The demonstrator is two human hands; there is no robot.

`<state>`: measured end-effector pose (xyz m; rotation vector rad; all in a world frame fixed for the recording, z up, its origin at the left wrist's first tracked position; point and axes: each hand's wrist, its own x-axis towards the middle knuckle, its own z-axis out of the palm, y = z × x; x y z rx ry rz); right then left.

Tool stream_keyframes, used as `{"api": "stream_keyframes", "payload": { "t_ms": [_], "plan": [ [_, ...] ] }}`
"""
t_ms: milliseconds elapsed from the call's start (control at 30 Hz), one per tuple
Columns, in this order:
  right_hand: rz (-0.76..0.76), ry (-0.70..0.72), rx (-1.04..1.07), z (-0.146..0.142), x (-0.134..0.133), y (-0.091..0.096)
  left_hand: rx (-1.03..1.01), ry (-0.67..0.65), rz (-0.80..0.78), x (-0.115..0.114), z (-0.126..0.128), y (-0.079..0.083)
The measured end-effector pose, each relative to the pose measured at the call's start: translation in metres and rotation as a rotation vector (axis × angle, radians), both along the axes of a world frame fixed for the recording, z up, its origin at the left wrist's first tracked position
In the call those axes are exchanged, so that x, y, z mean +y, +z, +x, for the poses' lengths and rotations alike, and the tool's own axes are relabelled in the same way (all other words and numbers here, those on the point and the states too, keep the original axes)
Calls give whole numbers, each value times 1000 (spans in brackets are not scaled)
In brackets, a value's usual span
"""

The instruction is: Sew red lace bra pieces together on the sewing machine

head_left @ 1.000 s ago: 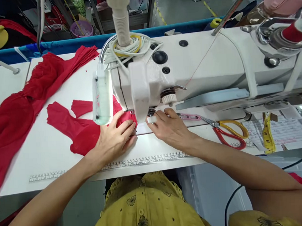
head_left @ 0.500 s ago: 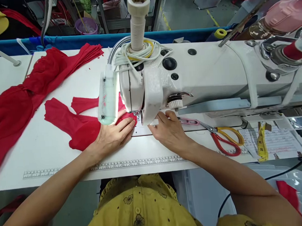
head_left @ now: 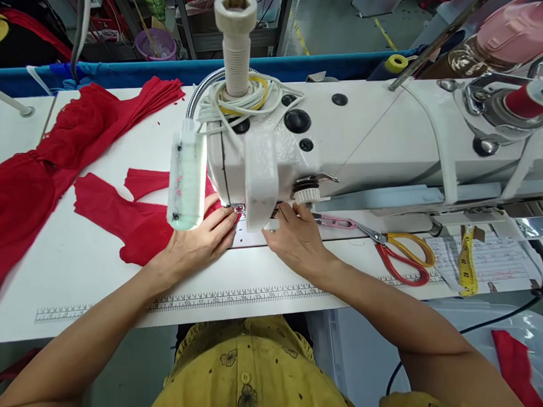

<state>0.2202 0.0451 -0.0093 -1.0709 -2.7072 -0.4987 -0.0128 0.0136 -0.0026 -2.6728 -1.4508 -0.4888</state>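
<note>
Tabletop (head_left: 72,272): L hand (head_left: 205,231), fingers outstretched on red cloth (head_left: 140,234); R hand (head_left: 299,241), fingers curled, hold unclear; mach. head (head_left: 261,174) btwn, scissors (head_left: 381,239) R.

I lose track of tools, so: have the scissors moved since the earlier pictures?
No, the scissors show no shift: their red handle still lies across the printed ruler's right end.

Left hand (head_left: 203,235) lies flat on red fabric piece (head_left: 140,233), fingers by the presser foot (head_left: 239,209). Right hand (head_left: 295,237) is across from it, fingers curled; can't tell if it's gripping anything. Sewing machine (head_left: 376,133) runs right, lamp (head_left: 185,183) hangs over the fabric. Bigger red bundle (head_left: 31,178) on left of white surface (head_left: 76,266). Scissors (head_left: 384,246) right of right hand, then yellow tape measure (head_left: 467,264) on paper (head_left: 503,256).
</note>
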Motion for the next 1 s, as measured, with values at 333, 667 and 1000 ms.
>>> {"api": "stream_keyframes", "payload": {
  "t_ms": [333,667,1000],
  "plan": [
    [-56,-6,143,8,-2,4,35,45,44,-4,10,2],
    [-101,144,498,8,4,-1,4,60,64,-2,15,1],
    [-155,86,410,9,20,-3,42,15,136,1,14,2]
  ]
}}
